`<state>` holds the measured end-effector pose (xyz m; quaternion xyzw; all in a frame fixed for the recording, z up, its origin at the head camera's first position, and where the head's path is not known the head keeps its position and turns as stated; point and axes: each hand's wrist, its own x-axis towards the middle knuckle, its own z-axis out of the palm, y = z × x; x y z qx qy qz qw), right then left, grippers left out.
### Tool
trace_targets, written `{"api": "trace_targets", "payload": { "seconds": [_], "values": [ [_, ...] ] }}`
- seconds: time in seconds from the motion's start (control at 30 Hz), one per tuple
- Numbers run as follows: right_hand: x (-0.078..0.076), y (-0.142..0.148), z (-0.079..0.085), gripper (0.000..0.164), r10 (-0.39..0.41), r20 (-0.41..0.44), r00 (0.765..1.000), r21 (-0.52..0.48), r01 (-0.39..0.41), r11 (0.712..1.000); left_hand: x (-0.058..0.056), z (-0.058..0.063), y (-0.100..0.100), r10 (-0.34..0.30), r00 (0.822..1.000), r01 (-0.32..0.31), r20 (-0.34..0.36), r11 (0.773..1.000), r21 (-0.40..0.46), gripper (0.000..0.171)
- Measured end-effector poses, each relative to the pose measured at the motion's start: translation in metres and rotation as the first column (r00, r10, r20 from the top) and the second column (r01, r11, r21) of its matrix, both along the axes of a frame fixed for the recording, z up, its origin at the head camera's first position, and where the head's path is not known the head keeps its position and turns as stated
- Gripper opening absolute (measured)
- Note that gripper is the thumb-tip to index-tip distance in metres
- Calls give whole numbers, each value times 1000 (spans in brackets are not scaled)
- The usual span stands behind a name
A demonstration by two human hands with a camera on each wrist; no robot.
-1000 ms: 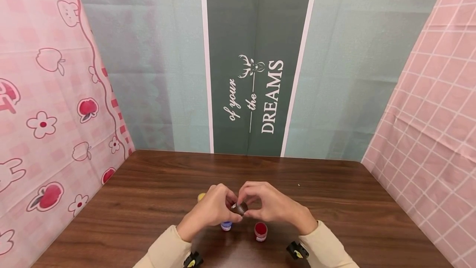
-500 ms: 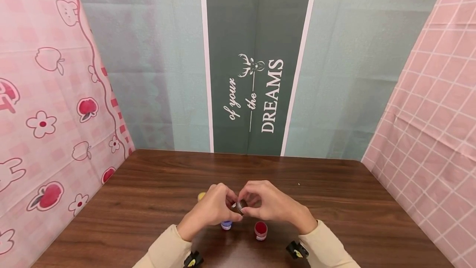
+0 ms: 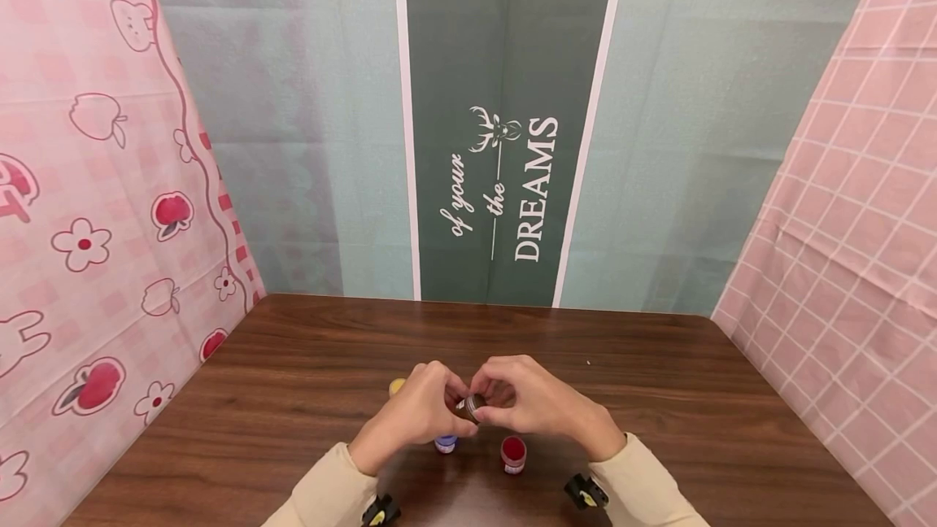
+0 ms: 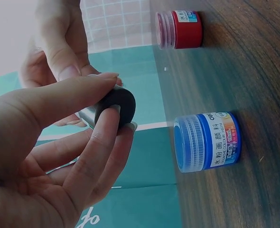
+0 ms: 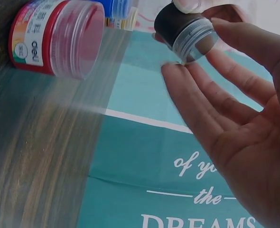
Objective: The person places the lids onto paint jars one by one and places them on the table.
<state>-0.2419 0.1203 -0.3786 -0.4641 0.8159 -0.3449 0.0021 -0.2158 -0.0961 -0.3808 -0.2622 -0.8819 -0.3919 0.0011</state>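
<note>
A small paint jar [image 5: 175, 26] with a dark brown or black body and a clear ridged lid [image 5: 193, 42] is held tilted above the table. My left hand [image 3: 419, 409] grips its dark body between thumb and fingers, as the left wrist view shows from the base side. At the lid end is my right hand [image 3: 538, 401], its thumb on the rim and its fingers bent about the lid. A red paint jar [image 3: 514, 455] stands below the right hand. Below the left hand a blue paint jar [image 4: 218, 141] stands upright, partly hidden from the head view.
A yellow-topped jar [image 3: 396, 386] stands behind the left hand, mostly covered by it. The brown wooden table [image 3: 644, 397] ends at a green cloth backdrop [image 3: 483, 39]. Pink cloths hang on both sides.
The right fingers and thumb have shifted around the dark jar's lid, and the lid end has tilted slightly. The left hand and the standing jars have stayed put.
</note>
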Motion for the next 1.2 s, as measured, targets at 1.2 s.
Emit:
{"api": "trace_targets", "payload": {
  "seconds": [1.2],
  "values": [
    [3,-2,0,21,1,82,997,-46,3,999,-1,1,-1,3,1000,-3,31,1000,3,20]
  ]
}}
